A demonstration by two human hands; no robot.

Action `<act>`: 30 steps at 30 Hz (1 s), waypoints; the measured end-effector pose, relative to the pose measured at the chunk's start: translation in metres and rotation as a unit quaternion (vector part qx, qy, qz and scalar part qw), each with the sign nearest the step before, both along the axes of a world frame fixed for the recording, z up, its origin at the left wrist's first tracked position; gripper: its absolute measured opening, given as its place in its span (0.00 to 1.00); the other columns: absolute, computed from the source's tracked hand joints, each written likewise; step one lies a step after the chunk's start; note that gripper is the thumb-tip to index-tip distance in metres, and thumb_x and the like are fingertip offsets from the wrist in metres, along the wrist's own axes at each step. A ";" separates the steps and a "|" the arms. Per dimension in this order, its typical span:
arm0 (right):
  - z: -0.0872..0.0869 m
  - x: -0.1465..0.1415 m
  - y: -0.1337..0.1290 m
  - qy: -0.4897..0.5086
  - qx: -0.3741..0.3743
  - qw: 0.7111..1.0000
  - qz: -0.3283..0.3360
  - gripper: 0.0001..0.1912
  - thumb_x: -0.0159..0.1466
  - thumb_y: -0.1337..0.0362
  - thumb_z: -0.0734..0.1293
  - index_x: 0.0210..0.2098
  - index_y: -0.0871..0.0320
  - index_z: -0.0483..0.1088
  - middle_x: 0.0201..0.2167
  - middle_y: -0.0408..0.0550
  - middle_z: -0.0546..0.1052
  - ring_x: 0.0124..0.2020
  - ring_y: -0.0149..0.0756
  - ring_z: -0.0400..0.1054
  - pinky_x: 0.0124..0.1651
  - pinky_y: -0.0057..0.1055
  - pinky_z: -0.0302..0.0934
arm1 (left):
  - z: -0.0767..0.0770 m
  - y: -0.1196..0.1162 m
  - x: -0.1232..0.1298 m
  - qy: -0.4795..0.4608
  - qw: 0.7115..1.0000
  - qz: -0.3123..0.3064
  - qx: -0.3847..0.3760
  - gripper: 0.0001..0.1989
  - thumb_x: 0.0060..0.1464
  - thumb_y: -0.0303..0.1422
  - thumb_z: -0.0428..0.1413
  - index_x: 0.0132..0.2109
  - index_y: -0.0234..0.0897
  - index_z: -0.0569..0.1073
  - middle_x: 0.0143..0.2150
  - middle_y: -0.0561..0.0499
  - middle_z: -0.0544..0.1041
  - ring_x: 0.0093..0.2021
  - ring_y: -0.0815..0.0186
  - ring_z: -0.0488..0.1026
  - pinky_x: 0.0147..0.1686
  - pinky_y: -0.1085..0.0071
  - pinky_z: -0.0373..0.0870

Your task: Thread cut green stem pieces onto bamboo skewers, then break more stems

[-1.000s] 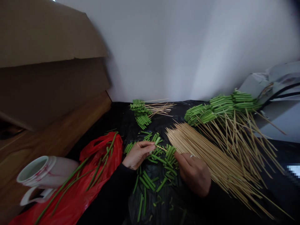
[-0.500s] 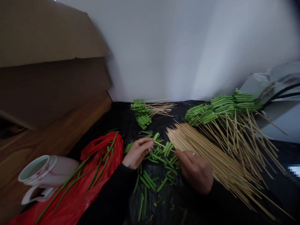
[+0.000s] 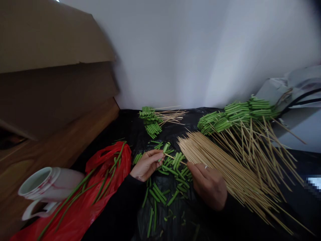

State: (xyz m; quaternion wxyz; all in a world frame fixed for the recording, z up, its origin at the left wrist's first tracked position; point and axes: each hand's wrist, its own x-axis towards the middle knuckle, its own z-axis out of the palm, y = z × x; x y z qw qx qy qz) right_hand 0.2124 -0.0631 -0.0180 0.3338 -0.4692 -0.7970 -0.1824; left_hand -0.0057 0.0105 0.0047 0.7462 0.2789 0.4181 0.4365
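My right hand [image 3: 208, 184], with a ring on one finger, pinches a thin bamboo skewer [image 3: 184, 163]. Several short green pieces [image 3: 177, 160], which look like cut garlic scape, are threaded side by side on it. At the skewer's other end, my left hand [image 3: 148, 164] pinches another garlic scape piece [image 3: 166, 148] between thumb and forefinger, against the tip. Loose cut pieces [image 3: 158, 193] lie below and between both hands on black plastic sheeting [image 3: 173, 134]. A thick bundle of bare skewers [image 3: 223, 160] rests beside my right hand.
Finished green skewers form a small pile [image 3: 151, 122] by the wall and a larger pile [image 3: 233, 115] at right. A red plastic bag [image 3: 100, 194] with long stalks and a white pitcher [image 3: 62, 182] sit at left, near a cardboard box [image 3: 57, 77]. White bags [image 3: 283, 87] stand far right.
The garlic scape piece in my left hand has tilted slightly at the skewer tip. Both hands keep their pinch and have barely shifted; the view moved slightly.
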 end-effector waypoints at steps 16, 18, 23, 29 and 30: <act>-0.004 -0.005 -0.003 -0.011 -0.022 1.000 0.010 0.14 0.66 0.73 0.57 0.46 0.64 0.70 0.25 0.45 0.71 0.27 0.30 0.61 0.30 0.31 0.51 | -0.006 -0.012 0.013 0.108 0.989 -0.061 0.082 0.11 0.37 0.32 0.69 0.31 0.33 0.79 0.27 0.52 0.77 0.28 0.72 0.70 0.33 0.74 0.64; -0.002 -0.003 -0.002 -0.010 -0.017 1.000 0.002 0.14 0.66 0.73 0.57 0.46 0.64 0.71 0.25 0.45 0.70 0.26 0.30 0.61 0.29 0.32 0.50 | -0.005 -0.009 0.009 0.149 0.977 -0.075 0.136 0.11 0.40 0.34 0.68 0.33 0.34 0.80 0.30 0.50 0.78 0.30 0.69 0.71 0.35 0.73 0.65; 0.002 0.005 0.003 0.013 -0.007 1.000 -0.020 0.14 0.64 0.74 0.59 0.46 0.63 0.71 0.25 0.45 0.71 0.26 0.30 0.61 0.30 0.31 0.49 | -0.003 -0.003 0.002 0.284 0.916 -0.077 0.273 0.08 0.45 0.36 0.65 0.33 0.36 0.81 0.33 0.46 0.79 0.35 0.63 0.72 0.38 0.69 0.65; 0.000 0.010 0.006 0.013 0.003 0.999 -0.035 0.14 0.64 0.72 0.60 0.46 0.61 0.71 0.25 0.44 0.71 0.25 0.29 0.61 0.29 0.32 0.49 | -0.008 -0.003 -0.003 0.470 0.730 -0.187 0.460 0.05 0.49 0.35 0.62 0.35 0.43 0.81 0.35 0.48 0.76 0.40 0.60 0.69 0.45 0.66 0.60; 0.000 0.009 0.005 0.010 0.000 0.999 -0.035 0.14 0.63 0.73 0.60 0.46 0.61 0.71 0.25 0.44 0.71 0.25 0.29 0.61 0.29 0.32 0.49 | -0.009 -0.003 -0.003 0.483 0.711 -0.199 0.471 0.05 0.49 0.35 0.62 0.35 0.43 0.81 0.35 0.48 0.76 0.40 0.60 0.69 0.45 0.66 0.59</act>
